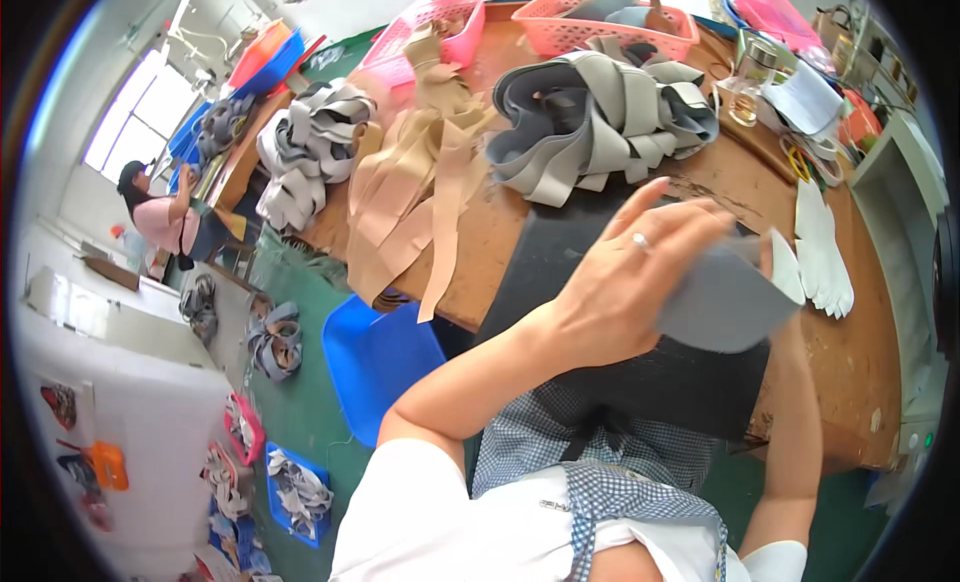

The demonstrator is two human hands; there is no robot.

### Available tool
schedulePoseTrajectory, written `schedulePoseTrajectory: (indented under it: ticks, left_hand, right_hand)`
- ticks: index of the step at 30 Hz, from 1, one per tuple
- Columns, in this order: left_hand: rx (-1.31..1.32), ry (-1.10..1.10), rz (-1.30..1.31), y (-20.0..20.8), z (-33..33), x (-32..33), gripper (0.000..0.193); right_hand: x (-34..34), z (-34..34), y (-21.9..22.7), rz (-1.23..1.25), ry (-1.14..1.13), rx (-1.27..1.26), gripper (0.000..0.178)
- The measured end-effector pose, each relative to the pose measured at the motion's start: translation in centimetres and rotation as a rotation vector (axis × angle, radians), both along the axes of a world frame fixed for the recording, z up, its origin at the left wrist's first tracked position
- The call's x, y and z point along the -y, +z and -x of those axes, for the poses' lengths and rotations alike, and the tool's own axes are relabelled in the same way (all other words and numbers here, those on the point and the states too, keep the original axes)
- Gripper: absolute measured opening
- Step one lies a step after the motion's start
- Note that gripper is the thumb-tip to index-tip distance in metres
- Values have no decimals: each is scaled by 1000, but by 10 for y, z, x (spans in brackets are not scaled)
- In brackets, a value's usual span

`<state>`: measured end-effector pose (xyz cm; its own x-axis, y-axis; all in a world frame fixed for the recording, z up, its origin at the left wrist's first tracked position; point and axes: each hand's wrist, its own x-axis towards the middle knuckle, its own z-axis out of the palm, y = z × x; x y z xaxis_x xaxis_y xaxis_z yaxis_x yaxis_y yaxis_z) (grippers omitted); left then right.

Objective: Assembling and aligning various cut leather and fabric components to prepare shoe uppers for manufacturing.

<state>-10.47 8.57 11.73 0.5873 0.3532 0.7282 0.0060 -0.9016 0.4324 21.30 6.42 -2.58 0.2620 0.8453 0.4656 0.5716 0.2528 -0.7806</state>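
Note:
A curved grey piece of sheet material (728, 300), like leather or fabric, is up above the black work mat (560, 272), blurred by motion. My left hand (630, 277), with a ring on one finger, grips it at its left and upper side with bent fingers. Most of my right hand (767, 254) is hidden behind the piece; a finger shows at its upper right edge, and the hand seems to hold that side. A pale underside shows where the piece curls. Beyond my hands lies a heap of grey curved strips (610, 117).
Tan strips (410, 182) and another grey-white pile (315, 147) lie left on the wooden table (490, 272). Pink baskets (610, 27) stand at the back. A glass jar (748, 87) and white glove (822, 247) are right. A blue bin (375, 362) stands below; a person (165, 212) works far left.

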Motion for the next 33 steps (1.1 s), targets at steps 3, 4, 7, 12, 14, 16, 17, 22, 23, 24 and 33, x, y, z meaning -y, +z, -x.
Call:
schedulePoseTrajectory:
  ticks: [3,4,7,12,14,16,17,22,23,24,33]
  left_hand:
    - [-90,144,-472,-19,1,-8,73]
    - [-87,147,-475,-28,-2,-10,73]
    - [-448,136,-515,-51,2,-8,82]
    - [-49,466,-84,-64,71,-82,59]
    - [34,941,38,-80,115,-144,52]
    - [-180,1292,193,-108,184,-201,54]
    - [-242,1291,487,-109,210,-214,52]
    - [412,559,944,1,141,-117,24]
    - [430,442,968,5,119,-98,22]
    - [454,348,952,20,107,-69,20]
    - [318,-233,1404,-3,46,39,13]
  right_hand:
    - [-61,1,31,224,394,-541,34]
    - [-75,-9,37,229,555,-584,37]
    - [-93,-25,26,345,373,-355,40]
    - [-48,-69,2,257,-30,26,49]
    - [-29,-41,24,202,-69,-56,39]
    - [-19,0,48,171,-79,-203,31]
    - [-12,20,59,104,-82,-141,28]
    - [64,84,108,93,29,-283,24]
    - [73,93,101,189,167,-352,24]
    - [82,103,100,254,337,-436,25]
    - [85,173,88,70,660,-717,40]
